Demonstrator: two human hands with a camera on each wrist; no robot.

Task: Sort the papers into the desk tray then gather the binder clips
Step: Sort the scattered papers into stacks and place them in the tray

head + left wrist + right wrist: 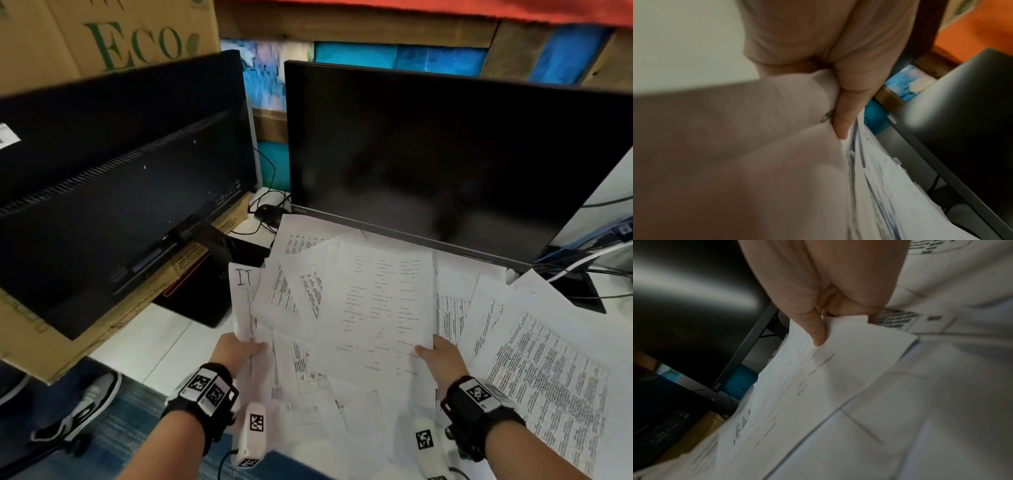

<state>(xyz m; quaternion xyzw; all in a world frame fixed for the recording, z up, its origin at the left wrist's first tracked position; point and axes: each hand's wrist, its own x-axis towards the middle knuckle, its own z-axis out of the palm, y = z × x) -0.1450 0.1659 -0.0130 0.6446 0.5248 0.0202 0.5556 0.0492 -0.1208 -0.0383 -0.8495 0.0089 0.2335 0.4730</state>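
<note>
A loose bundle of printed white papers (373,301) is held up in front of the right monitor. My left hand (245,349) pinches the bundle's left edge, thumb on top; the left wrist view shows that thumb (844,123) pressed on the sheets (890,186). My right hand (436,353) pinches the top sheet's lower right corner, and its thumb (818,331) lies on that printed sheet (818,386). More printed papers (555,370) lie spread on the white desk at the right. No desk tray or binder clips are visible.
A black monitor (445,154) stands right behind the papers, with cables and its stand (582,284) at the right. A second monitor (113,192) lies on a cardboard box (51,346) at the left. A mouse (269,210) sits between them. A shoe (89,407) shows below left.
</note>
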